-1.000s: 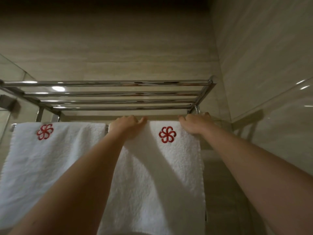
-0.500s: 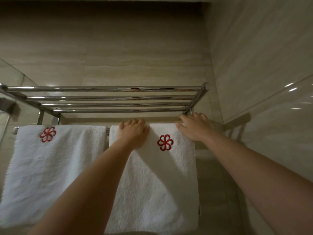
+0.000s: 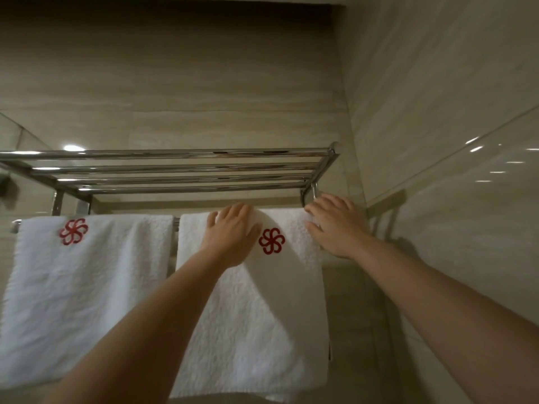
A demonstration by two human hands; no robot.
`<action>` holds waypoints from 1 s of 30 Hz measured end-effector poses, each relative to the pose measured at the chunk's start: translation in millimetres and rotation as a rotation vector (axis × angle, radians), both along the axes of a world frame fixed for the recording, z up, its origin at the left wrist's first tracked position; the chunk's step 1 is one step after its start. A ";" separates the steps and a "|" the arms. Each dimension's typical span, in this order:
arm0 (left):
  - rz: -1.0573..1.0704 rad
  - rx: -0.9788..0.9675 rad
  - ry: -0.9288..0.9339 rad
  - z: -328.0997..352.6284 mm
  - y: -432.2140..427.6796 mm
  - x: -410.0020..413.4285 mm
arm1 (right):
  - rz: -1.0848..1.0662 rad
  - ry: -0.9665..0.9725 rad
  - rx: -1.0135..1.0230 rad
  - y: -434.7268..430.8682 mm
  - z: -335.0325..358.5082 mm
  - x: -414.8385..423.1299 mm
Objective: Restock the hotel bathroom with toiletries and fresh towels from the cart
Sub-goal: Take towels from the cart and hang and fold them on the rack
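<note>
Tiled hotel bathroom: chrome towel rack (image 3: 180, 167), monogrammed towels (image 3: 87, 281).

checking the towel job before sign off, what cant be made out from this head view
- The bar holding the right towel and left towel: covered by the towels; only an end and the part between them show.
- Top of the chrome shelf rack: seen from below.
- Right hand grip on the towel edge: fingers curl behind it.
- Left hand palm: faces the towel.
- Left towel's lower edge: blurred.
</note>
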State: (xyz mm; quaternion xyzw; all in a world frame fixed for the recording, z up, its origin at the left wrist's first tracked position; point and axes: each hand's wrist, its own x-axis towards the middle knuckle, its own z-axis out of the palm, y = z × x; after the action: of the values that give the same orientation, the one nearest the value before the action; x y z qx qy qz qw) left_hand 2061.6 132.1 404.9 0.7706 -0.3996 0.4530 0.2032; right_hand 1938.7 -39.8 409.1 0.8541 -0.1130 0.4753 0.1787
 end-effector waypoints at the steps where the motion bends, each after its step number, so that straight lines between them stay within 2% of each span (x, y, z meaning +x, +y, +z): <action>1: -0.003 0.046 0.000 -4.0 0.1 -7.0 | 0.001 0.003 -0.002 2.5 -2.2 -3.9; 7: -0.091 0.321 0.008 -23.8 24.5 -58.3 | -0.025 0.107 0.002 30.8 -20.4 -44.4; 13: -0.302 0.552 0.159 -36.8 68.6 -128.8 | -0.082 0.237 0.008 93.4 -45.8 -122.9; 16: -0.404 0.611 0.163 -47.6 99.8 -160.7 | -0.118 0.278 0.061 135.1 -62.6 -166.7; 19: -0.455 0.706 0.093 -64.3 132.2 -193.3 | -0.223 0.396 0.120 178.6 -83.2 -208.5; 23: -0.633 0.698 0.118 -91.1 169.7 -238.4 | -0.282 0.543 0.333 240.7 -113.9 -272.2; 30: -0.872 0.798 0.019 -131.5 226.4 -332.0 | -0.438 0.574 0.635 328.5 -160.6 -403.5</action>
State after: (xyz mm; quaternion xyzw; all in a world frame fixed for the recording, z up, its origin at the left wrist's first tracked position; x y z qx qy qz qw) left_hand 1729.6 358.5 273.4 0.5561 -0.8172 0.1353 0.0687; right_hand 1535.3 288.7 248.5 0.9193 -0.3757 0.1135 0.0289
